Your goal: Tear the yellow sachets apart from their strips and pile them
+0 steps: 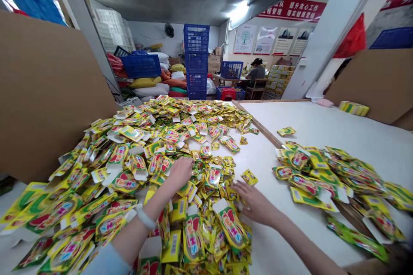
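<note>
A broad heap of yellow-and-green printed card boxes [193, 232], many with white end flaps raised, covers the table in front of me. Small shiny yellow sachets [209, 240] lie among and under them. My left hand [180, 172], with a pale band at the wrist, reaches into the middle of the heap. Its fingers curl down and away, so whatever they hold is hidden. At the heap's right edge my right hand [256, 204] has its fingers stretched over the small sachets, touching them. One loose sachet [249, 177] lies just beyond those fingertips.
A wooden strip [258, 124] divides the white tabletop [322, 120]. On the right lies a second pile of boxes [309, 172] with a green packet [358, 238]. A cardboard sheet [48, 94] stands at left. Behind are stacked blue crates [196, 60] and a seated person [257, 73].
</note>
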